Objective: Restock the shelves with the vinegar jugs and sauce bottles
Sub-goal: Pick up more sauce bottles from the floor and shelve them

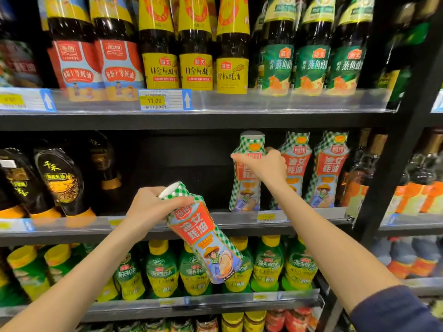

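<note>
- Two sauce bottles are in play, one per hand, both in the same green-checked wrap with a red label.
- The left hand [153, 207] has its fingers curled round the neck of the tilted bottle [206, 238], just under the white cap [171, 188]. That bottle hangs in front of the middle shelf [72, 233], its base dipping below the shelf's front rail.
- The right hand [266, 166] grips the shoulder of the upright bottle [244, 195], which seems to stand on the middle shelf near its front edge, just beside two matching bottles [311, 168] further right.
- Left of the upright bottle, the middle shelf shows a dark stretch — likely where the tilted one belongs.
- These look like plastic squeeze bottles: full, so fairly weighty and bottom-heavy, with a glossy sleeve that could slip. A neck grip lets the body swing — I'd take the narrow waist to set it down straight.
</note>
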The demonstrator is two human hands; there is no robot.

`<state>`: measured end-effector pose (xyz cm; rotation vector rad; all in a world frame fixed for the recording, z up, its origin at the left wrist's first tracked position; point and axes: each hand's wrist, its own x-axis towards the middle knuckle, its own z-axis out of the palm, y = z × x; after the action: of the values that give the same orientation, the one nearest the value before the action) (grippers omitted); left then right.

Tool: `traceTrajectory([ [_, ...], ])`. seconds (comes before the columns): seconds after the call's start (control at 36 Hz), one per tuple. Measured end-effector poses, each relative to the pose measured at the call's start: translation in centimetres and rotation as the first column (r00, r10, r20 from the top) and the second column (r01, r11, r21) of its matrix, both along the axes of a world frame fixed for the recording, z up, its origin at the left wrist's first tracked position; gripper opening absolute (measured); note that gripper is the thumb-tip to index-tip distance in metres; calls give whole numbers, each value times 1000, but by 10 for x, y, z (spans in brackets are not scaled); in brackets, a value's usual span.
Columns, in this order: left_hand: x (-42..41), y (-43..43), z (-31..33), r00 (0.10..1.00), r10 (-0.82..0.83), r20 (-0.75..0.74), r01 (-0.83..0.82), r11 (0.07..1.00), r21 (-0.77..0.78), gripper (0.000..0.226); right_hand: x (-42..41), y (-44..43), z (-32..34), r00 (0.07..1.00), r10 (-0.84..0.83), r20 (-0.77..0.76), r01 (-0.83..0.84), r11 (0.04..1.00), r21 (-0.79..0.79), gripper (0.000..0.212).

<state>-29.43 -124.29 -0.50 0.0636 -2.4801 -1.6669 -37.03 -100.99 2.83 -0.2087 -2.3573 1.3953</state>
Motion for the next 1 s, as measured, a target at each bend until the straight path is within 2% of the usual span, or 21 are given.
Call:
traceTrajectory([
  [0.11,-1,1,-6,1000,2,7,-2,1000,-4,26,-14,-6,-5,1000,-23,-6,22,996,-90,103],
  [0.19,1,2,-7,1000,-9,5,9,1000,-3,24,-25,-9,-12,999,-27,-32,20,979,-203,81],
  [0.25,2,1,-7,1000,-13,8,13,1000,5,23,-32,-10,-15,999,-17,-42,6,966,-257,75],
  [0.36,2,-2,-7,1000,-10,7,10,1000,11,24,-35,-15,-20,997,-26,-71,3,954,-301,80],
  [0.47,2,-4,-6,1000,5,-4,-5,1000,11,23,-32,-19,-30,985,-61,-163,7,950,-312,83],
  [0.56,2,-4,-6,1000,22,-17,-22,1000,3,21,-27,-20,-46,974,-34,-223,-30,961,-275,97],
  [0.67,1,-4,-7,1000,19,-13,-19,1000,2,21,-21,-24,-73,984,-55,-171,46,997,-54,114],
  [0.78,1,-2,-8,1000,-2,-12,2,1000,-4,23,-22,-26,-83,979,-124,-159,140,986,88,102],
  [1.0,-2,2,-11,1000,-13,-23,13,1000,-16,22,-25,-25,-88,966,-176,-191,197,975,100,94],
])
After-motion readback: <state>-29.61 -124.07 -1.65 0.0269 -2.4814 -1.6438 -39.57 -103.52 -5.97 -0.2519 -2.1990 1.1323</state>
